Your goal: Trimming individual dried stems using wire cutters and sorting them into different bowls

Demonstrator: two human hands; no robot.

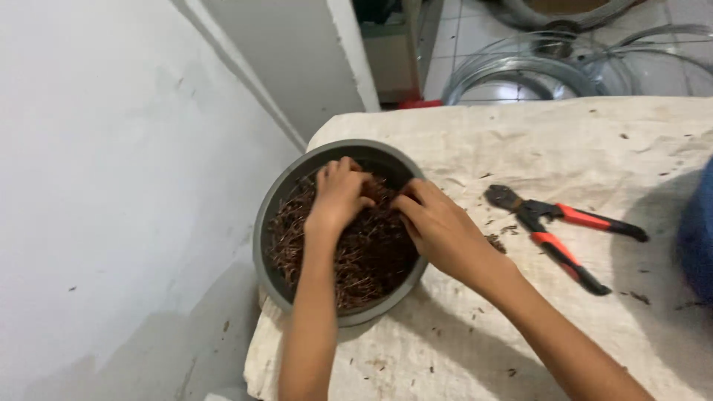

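A round grey bowl [276, 215] with a smooth, thick rim sits at the left edge of a table draped in a coarse, off-white cloth [564, 141], stained and creased, with dark flecks scattered over it. The bowl is filled with a tangled mass of thin, dark reddish-brown wire pieces [371, 260] — short, stiff and bristly. Both hands are inside the bowl, on top of this mass. The left hand [340, 194] lies palm down with its fingers curled into the pieces; whether it has pinched any cannot be told. The right hand [438, 226] reaches in from the bowl's right rim, fingers bent and pressed into the tangle beside the left fingertips; its grip likewise cannot be made out. On the cloth to the right of the bowl, apart from it, lies a pair of cutters [553, 223] — dark metal head, orange-and-black handles spread apart. Coils of shiny grey wire [520, 70] lie on the pale tiled floor beyond the table. A plain white wall fills the left side.
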